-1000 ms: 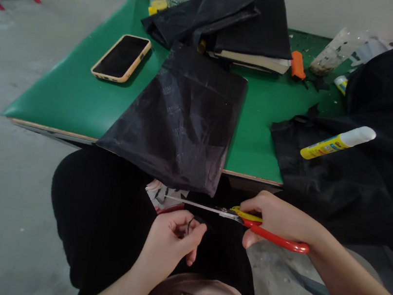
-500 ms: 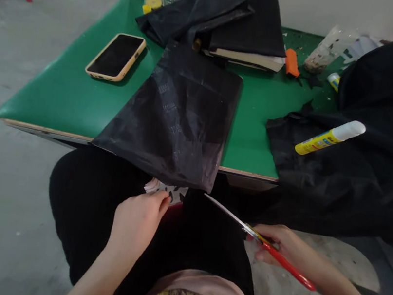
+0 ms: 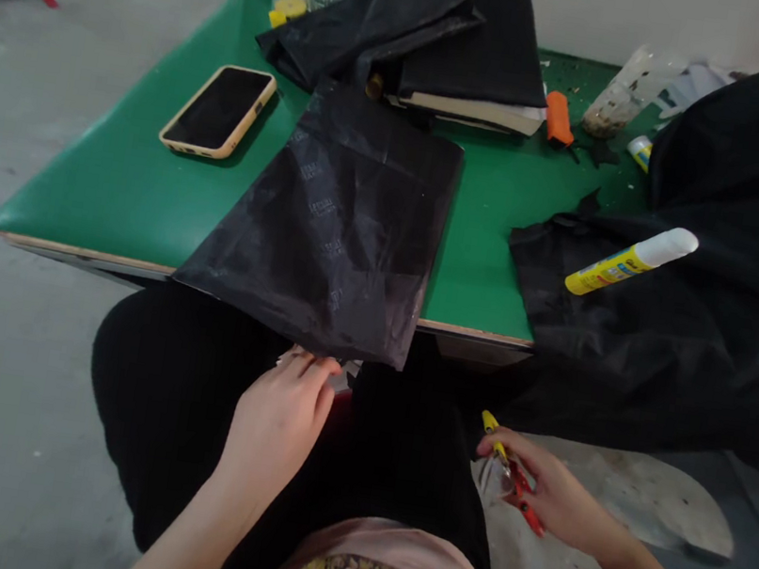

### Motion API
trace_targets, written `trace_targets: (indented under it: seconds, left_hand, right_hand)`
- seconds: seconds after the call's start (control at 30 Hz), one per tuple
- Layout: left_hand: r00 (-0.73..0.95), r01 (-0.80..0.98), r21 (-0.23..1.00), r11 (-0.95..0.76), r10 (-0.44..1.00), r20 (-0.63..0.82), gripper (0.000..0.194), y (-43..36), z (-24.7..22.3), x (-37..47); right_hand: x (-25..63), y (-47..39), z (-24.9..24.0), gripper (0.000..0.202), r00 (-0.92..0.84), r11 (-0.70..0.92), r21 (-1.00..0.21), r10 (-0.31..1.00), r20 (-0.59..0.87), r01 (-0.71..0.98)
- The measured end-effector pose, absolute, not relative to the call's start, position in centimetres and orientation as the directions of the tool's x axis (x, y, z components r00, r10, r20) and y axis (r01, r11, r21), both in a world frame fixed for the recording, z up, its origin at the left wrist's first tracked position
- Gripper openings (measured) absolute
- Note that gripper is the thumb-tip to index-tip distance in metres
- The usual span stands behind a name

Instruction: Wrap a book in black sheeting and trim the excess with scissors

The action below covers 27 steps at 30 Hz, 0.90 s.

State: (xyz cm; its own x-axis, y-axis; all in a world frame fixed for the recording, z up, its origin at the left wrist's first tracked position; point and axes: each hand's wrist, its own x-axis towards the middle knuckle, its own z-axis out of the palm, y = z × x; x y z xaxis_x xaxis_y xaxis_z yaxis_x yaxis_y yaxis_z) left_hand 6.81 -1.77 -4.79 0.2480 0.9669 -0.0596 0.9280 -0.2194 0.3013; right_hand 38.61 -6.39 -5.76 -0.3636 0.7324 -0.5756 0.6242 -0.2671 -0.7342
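"Holding what with the right hand [image 3: 552,491], low on the right of the frame?"

"Gripping scissors [image 3: 500,474], keeping the fingers closed around red and yellow handles. Not making out the blades clearly."

"And reaching where with the left hand [image 3: 281,411]?"

"Reaching to lower centre, bending the fingers over printed paper [image 3: 351,375] by the lower edge of a black sheet [image 3: 360,225]. Pinching or merely touching? Not being able to tell, fingertips partly hidden."

"Seeing that sheet where?"

"Seeing it at centre, lying across the green bench [image 3: 95,185] and overhanging the front edge."

"Spotting anything else?"

"Noticing a phone [image 3: 218,111] at upper left and a glue stick [image 3: 629,262] on black material [image 3: 696,360] at right."
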Motion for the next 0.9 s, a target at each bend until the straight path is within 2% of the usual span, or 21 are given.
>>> trace_targets:
  seconds: [0.07, 0.13, 0.27, 0.3, 0.33, 0.4, 0.5, 0.6, 0.67, 0.77, 0.83, 0.9]
  left_hand:
    - [0.239, 0.928, 0.312, -0.204, 0.968, -0.078, 0.021, -1.9, -4.7, 7.0]
    - [0.24, 0.937, 0.283, -0.207, 0.967, -0.089, 0.022, -2.0, -4.7, 6.9]
    - [0.204, 0.965, 0.194, -0.176, 0.97, -0.134, 0.025, -2.0, -4.8, 6.6]
    - [0.192, 0.968, 0.192, -0.161, 0.969, -0.153, 0.027, -2.0, -4.8, 6.5]
    - [0.185, 0.965, 0.217, -0.148, 0.969, -0.163, 0.027, -2.1, -4.9, 6.6]
    - [0.189, 0.922, 0.365, -0.129, 0.973, -0.135, 0.024, -2.2, -4.8, 6.9]
    - [0.159, 0.711, 0.698, -0.088, 0.987, -0.038, 0.02, -2.7, -4.3, 8.0]
    - [0.053, 0.403, 0.911, 0.092, 0.991, -0.124, 0.012, -3.1, -3.6, 9.5]
    - [0.01, 0.152, 0.958, 0.243, 0.969, -0.248, 0.011, -3.2, -3.4, 10.6]
    - [-0.012, -0.193, 0.913, 0.359, 0.93, -0.368, 0.01, -2.8, -3.9, 11.8]
    - [-0.053, -0.299, 0.881, 0.367, 0.915, -0.399, 0.01, -2.5, -4.3, 12.3]
    - [-0.105, -0.321, 0.874, 0.365, 0.903, -0.416, 0.011, -2.2, -4.5, 12.7]
  right_hand:
    - [38.2, -6.6, -6.0, 0.019, -0.353, -0.287, -0.728, 0.728, -0.588, 0.622]
    - [38.3, -6.7, -6.3, 0.026, -0.356, -0.289, -0.723, 0.72, -0.596, 0.628]
    - [39.0, -6.6, -6.2, 0.069, -0.496, -0.236, -0.774, 0.652, -0.574, 0.587]
    - [39.1, -6.5, -6.0, 0.073, -0.523, -0.23, -0.782, 0.631, -0.573, 0.579]
    - [39.2, -6.3, -5.8, 0.072, -0.534, -0.236, -0.781, 0.615, -0.581, 0.579]
    - [39.3, -5.8, -5.1, 0.066, -0.547, -0.243, -0.778, 0.591, -0.593, 0.58]
    - [39.3, -4.7, -4.1, 0.068, -0.606, -0.198, -0.813, 0.575, -0.549, 0.548]
    - [39.4, -3.5, -3.1, 0.078, -0.643, -0.154, -0.83, 0.563, -0.519, 0.535]
    - [39.5, -2.7, -2.7, 0.08, -0.655, -0.154, -0.83, 0.545, -0.523, 0.535]
    - [39.6, -1.5, -2.7, 0.082, -0.685, -0.151, -0.838, 0.509, -0.521, 0.524]
    - [39.7, -0.9, -3.1, 0.081, -0.69, -0.154, -0.829, 0.485, -0.537, 0.537]
    - [39.6, -0.2, -3.6, 0.078, -0.69, -0.157, -0.822, 0.472, -0.549, 0.547]
